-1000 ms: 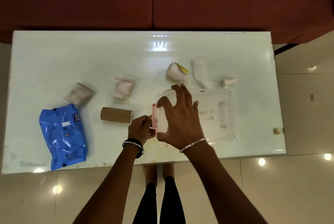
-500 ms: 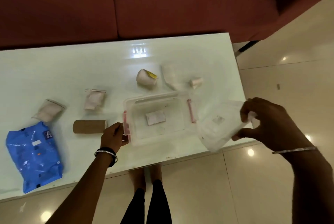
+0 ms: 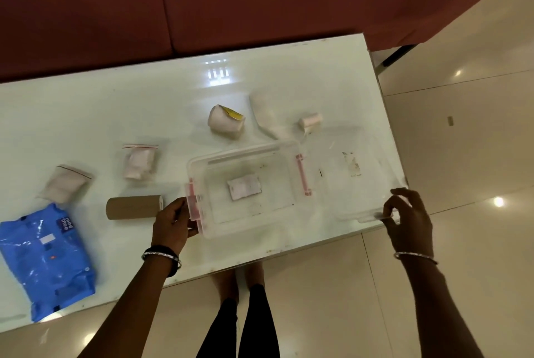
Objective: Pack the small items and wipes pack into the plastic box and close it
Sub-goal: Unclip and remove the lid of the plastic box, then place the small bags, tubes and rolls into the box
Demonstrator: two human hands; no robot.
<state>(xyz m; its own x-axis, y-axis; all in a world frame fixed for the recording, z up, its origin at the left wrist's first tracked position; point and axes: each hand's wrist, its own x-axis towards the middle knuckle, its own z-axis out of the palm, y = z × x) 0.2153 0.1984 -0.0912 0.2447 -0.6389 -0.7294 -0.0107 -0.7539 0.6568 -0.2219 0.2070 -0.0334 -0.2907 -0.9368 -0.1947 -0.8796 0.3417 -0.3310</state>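
On the white table (image 3: 144,103), left hand (image 3: 173,220) grips box (image 3: 245,224); right hand (image 3: 409,220) pinches lid (image 3: 355,172).

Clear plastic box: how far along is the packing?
Done: clear plastic box is open. In hand: right hand sets the transparent lid on the white table; left hand steadies the box. Left: blue wipes pack, brown roll, small pouches, closing.

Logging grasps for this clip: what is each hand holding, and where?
Left hand: plastic box, at its left latch end. Right hand: clear lid, by its near right corner.
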